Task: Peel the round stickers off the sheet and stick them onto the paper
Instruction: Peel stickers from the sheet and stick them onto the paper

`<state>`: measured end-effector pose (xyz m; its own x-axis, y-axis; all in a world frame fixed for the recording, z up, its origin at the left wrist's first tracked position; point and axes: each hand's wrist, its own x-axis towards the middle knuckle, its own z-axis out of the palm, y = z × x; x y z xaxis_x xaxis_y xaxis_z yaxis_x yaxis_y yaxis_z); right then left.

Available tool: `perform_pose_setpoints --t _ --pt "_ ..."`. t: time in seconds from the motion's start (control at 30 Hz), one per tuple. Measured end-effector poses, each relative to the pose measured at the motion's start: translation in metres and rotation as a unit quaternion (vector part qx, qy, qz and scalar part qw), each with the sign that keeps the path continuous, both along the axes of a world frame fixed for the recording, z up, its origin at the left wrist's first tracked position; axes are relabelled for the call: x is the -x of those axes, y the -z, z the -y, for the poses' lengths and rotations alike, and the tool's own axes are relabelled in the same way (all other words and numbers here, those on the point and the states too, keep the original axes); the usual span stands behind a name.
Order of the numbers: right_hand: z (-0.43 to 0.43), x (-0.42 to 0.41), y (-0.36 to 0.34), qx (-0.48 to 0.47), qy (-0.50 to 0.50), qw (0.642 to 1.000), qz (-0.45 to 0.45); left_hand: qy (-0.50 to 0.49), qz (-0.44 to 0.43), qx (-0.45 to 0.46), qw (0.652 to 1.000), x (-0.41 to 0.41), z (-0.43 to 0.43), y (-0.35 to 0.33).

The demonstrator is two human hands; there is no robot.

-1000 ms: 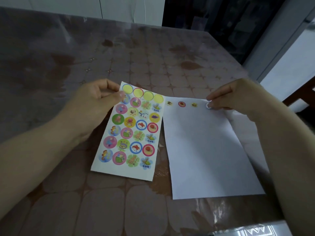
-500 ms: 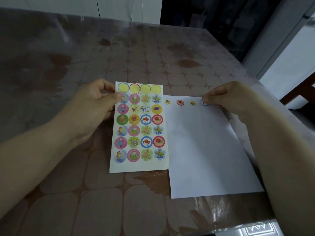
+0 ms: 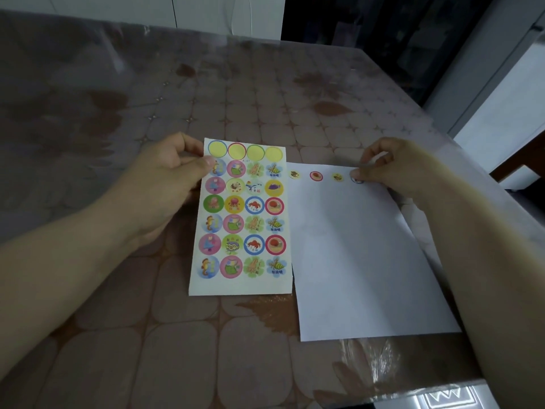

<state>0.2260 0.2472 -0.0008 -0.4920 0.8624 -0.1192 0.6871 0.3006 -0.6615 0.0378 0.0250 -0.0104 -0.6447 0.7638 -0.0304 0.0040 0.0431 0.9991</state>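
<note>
Head view only: sticker sheet (image 3: 243, 219) flat on the desk (image 3: 165, 349), just left of the white paper (image 3: 362, 261), edges touching or slightly overlapping along the near right side. Top row of the sheet emptied, four bare yellow circles (image 3: 246, 151) left behind; five full rows of round stickers below, untouched. Along the paper's top edge, three stuck stickers (image 3: 316, 176) in a line, plus a fourth, blue-rimmed sticker (image 3: 357, 179) half hidden under the right hand (image 3: 392, 169). Right-hand grip: fingertips (image 3: 355, 173) closed together and pressing down on that fourth sticker, apparently smoothing it onto the paper. Left hand (image 3: 165, 184): thumb and fingers pinching the sheet's upper left edge, holding it steady. Judged progress: roughly one row of six done, most of the job left, plenty of blank paper below. Desk covered by a glossy clear film over a brown cloth patterned with rounded squares and leaves, reflecting light near the front edge. Dim room; pale cabinet fronts (image 3: 177, 13) behind, dark opening (image 3: 383, 31) beyond.
</note>
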Motion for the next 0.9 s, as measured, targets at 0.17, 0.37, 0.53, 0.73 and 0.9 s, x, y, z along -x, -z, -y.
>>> perform_pose_setpoints --t 0.17,0.37,0.53,0.73,0.9 --pt "0.032 0.013 -0.015 -0.167 -0.068 0.983 -0.045 0.013 0.008 -0.005 1.000 -0.001 0.001 -0.001" --pt "0.101 0.050 -0.043 -0.199 -0.327 0.923 -0.030 0.044 0.013 0.010 0.999 -0.002 0.002 -0.002" --pt "0.119 0.081 -0.007 -0.303 -0.236 0.912 -0.141 0.047 0.039 -0.007 0.998 -0.002 0.002 -0.003" --pt "0.121 0.082 0.009 -0.298 -0.201 0.911 -0.200 0.015 0.012 -0.015 1.000 0.000 0.000 -0.001" --pt "0.123 0.084 0.012 -0.301 -0.198 0.901 -0.243 0.005 -0.057 -0.016 0.998 0.001 0.001 -0.001"
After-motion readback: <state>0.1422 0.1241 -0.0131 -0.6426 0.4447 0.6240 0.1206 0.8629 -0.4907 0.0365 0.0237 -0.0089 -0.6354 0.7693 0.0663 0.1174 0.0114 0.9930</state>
